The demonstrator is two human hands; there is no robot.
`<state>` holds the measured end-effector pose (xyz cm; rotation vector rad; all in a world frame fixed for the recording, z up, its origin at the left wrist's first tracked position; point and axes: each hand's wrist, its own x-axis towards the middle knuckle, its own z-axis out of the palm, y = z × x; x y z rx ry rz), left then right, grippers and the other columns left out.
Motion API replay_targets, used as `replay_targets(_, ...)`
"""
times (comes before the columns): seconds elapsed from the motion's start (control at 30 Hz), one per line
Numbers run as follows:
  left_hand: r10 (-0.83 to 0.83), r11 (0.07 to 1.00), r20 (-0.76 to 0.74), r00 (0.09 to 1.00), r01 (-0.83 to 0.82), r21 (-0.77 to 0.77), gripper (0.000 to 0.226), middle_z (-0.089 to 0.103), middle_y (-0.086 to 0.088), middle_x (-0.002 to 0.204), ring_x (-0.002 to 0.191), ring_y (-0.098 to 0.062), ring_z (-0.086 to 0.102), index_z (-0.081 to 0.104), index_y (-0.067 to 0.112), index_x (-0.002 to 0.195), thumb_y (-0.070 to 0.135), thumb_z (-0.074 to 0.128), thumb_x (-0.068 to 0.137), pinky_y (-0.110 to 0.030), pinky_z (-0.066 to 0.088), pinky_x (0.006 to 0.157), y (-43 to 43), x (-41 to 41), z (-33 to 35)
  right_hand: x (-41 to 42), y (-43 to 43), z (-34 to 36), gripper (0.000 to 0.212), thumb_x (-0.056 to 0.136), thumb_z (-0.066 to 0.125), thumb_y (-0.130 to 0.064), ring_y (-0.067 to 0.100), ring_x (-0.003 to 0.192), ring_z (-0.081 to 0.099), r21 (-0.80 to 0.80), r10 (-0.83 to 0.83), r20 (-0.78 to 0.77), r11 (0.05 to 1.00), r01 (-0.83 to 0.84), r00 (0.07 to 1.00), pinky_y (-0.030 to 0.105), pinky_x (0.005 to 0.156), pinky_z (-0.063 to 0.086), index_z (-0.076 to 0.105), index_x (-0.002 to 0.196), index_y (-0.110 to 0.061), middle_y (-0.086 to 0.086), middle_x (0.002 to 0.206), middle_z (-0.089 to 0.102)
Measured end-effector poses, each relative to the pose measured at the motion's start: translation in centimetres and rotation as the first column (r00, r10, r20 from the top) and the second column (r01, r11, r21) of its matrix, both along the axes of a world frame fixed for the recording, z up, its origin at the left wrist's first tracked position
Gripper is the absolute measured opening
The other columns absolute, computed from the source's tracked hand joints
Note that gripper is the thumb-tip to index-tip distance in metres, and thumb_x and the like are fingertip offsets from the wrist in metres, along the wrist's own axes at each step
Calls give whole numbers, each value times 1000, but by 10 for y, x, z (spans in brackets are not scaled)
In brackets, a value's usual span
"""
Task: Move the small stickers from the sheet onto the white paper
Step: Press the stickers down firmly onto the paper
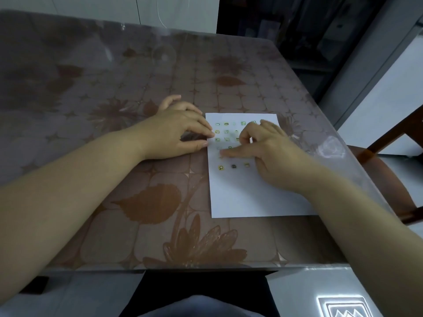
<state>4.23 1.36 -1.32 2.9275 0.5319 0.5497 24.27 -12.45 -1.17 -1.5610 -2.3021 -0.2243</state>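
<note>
Pressing down at the left edge of the white paper [247,195], the left hand [176,131] lies with its fingers [207,130] nearly straight, the tips touching the sheet's border. The paper lies flat on the right part of the surface [148,202], which carries a brown flower pattern. Small stickers [226,123], mostly yellow and green, sit in rows on the paper's upper half, with three more in a lower row. The right hand [272,154] rests over these rows, one finger stretched flat along the paper and pointing left, the others curled; whether they pinch a sticker cannot be told. A wooden chair [389,161] stands just beyond the right edge.
</note>
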Motion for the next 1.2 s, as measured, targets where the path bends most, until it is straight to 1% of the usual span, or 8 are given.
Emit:
replay_targets(0.13, 5, 1000, 3, 1000, -5, -10, 57, 62, 16, 117, 120, -1, 35, 65, 32, 112, 63, 33, 76, -35, -1, 111, 0, -1, -1, 13, 0, 0, 59, 70, 37, 12, 22, 73, 39, 37, -48, -53, 998, 50, 997, 47, 83, 44, 72, 102, -21, -5, 83, 37)
replay_targets(0.4, 7, 1000, 9, 1000, -6, -18, 55, 62, 17, 117, 117, 3, 32, 65, 33, 112, 62, 34, 77, -32, -2, 110, 1, -1, -1, 7, 1, 0, 57, 64, 40, 13, 20, 67, 43, 134, -32, 65, 991, 23, 997, 51, 94, 37, 75, 92, -21, 3, 75, 54)
replay_targets(0.63, 9, 1000, 8, 1000, -9, -10, 56, 61, 16, 118, 118, 3, 32, 65, 33, 112, 63, 34, 77, -32, -2, 110, 1, -1, -2, 28, 3, 4, 60, 69, 22, -2, 15, 69, 37, 94, -37, -39, 995, 41, 999, 43, 86, 38, 76, 88, -19, 5, 73, 57)
replay_targets(0.73, 4, 1000, 11, 1000, -4, -10, 55, 62, 16, 118, 119, 1, 34, 65, 32, 112, 62, 35, 77, -33, -1, 110, 1, -1, -2, 29, 3, 3, 58, 69, 25, 5, 13, 67, 38, 28, 6, -45, 1000, -5, 999, 39, 85, 34, 76, 87, -16, -4, 72, 52)
replay_targets(0.9, 0, 1000, 2, 1000, 0, -8, 55, 61, 17, 118, 123, -5, 37, 65, 33, 112, 62, 34, 77, -33, -1, 110, 1, -1, -1, 32, 3, 0, 58, 64, 35, 15, 1, 72, 30, 27, -1, -6, 1000, 1, 1000, 51, 90, 37, 76, 89, -18, 0, 72, 63)
replay_targets(1.03, 0, 1000, -8, 1000, -1, -16, 56, 61, 17, 119, 122, -2, 35, 63, 34, 114, 62, 33, 76, -34, -2, 110, 2, -1, -1, 41, 1, 9, 60, 66, 31, 15, 8, 72, 40, 82, -37, -59, 996, 42, 998, 39, 85, 33, 76, 89, -17, 2, 75, 63)
replay_targets(1.13, -4, 1000, 12, 1000, 5, -21, 55, 61, 18, 118, 118, 2, 33, 64, 33, 113, 61, 34, 77, -33, -1, 110, 1, -1, -1, 45, -1, 12, 61, 62, 33, 17, 16, 71, 45, 31, -52, -33, 998, 53, 998, 36, 81, 32, 76, 87, -18, -3, 76, 61)
replay_targets(1.2, -8, 1000, 13, 1000, 8, -19, 54, 61, 18, 117, 117, 2, 32, 65, 33, 112, 61, 35, 77, -33, -1, 110, 2, -1, -2, 42, -2, 9, 60, 63, 32, 14, 10, 73, 41, -36, -55, -24, 998, 54, 998, 36, 84, 32, 76, 88, -19, -7, 77, 59)
